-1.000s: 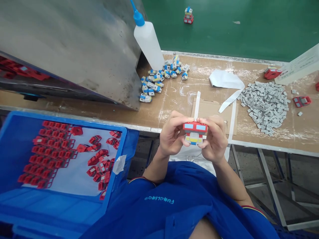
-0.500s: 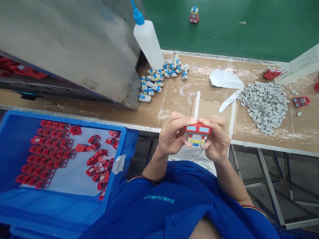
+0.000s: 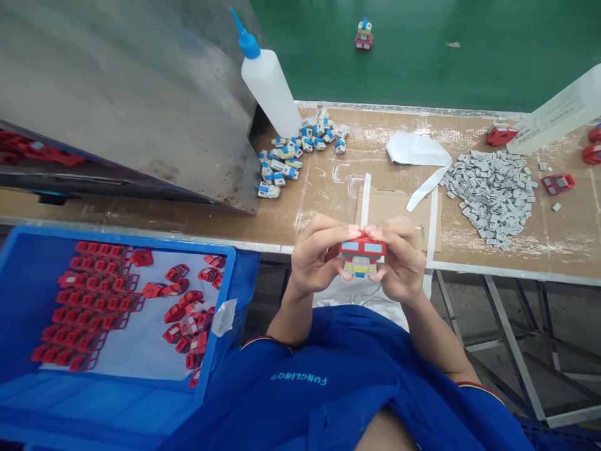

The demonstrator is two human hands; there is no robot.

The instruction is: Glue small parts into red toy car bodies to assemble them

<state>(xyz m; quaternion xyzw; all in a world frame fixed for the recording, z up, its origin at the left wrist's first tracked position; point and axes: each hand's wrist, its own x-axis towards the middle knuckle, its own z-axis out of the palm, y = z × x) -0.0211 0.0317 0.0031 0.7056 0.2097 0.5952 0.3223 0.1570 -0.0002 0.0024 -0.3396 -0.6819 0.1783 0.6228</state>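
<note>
Fingers of the left hand (image 3: 313, 254) and right hand (image 3: 401, 260) clamped on the toy (image 3: 362, 255) from either side, index fingertips along its far red edge, thumbs at its near end. The toy is held before the near edge of the table (image 3: 328, 213). Its red block's long axis runs left to right, windows facing the camera; the yellow-and-blue end points toward the person's body. Outward: grey parts (image 3: 493, 194), right; bottle (image 3: 270, 91) and bin (image 3: 229, 275), left.
</note>
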